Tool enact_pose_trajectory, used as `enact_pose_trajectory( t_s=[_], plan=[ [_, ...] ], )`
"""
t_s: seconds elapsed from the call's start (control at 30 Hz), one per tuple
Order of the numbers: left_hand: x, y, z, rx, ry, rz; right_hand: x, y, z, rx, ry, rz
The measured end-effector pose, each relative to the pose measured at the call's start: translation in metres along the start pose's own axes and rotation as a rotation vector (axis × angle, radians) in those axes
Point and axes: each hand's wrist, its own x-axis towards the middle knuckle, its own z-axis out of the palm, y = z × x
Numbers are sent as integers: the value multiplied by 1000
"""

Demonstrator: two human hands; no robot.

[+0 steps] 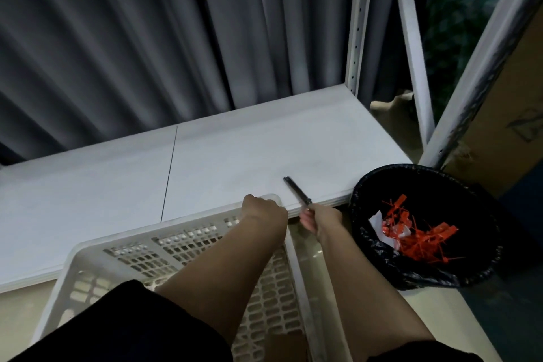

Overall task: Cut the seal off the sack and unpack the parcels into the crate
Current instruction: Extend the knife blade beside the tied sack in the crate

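Observation:
A white perforated plastic crate (88,267) stands in front of me, its far edge against the white shelf. My left hand (263,210) grips the crate's far right rim, fingers curled over it. My right hand (316,219) holds a dark cutter or scissors (295,189) by the handle, the blade pointing up and left over the shelf edge. No sack and no parcels are in view. The crate's floor shows nothing lying in it where my arms do not hide it.
A white shelf board (205,161) runs across the middle, with grey curtains (117,38) behind. A black-lined bin (426,226) holding several red seals (411,232) stands at the right. White rack posts (357,23) and cardboard (505,103) rise at the far right.

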Motion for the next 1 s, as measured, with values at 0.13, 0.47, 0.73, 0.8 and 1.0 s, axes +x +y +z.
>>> enact_pose_trajectory(
  t_s=[0.13, 0.47, 0.73, 0.8, 1.0],
  plan=[
    [-28, -1, -35, -48, -27, -27, -63, -12, -3, -15, -126, 20],
    [-179, -45, -129, -473, 13, -128, -292, -43, -10, -209, -486, -125],
    [-299, -85, -155, -1256, 155, -132, -421, -13, -9, -261, -677, -417],
    [-324, -91, -149, -1440, 254, -128, -445, -1, -9, -249, -729, -446],
    [-382, -94, -114, -1996, 585, -39, -498, 40, -7, -379, -842, -616]
  ],
)
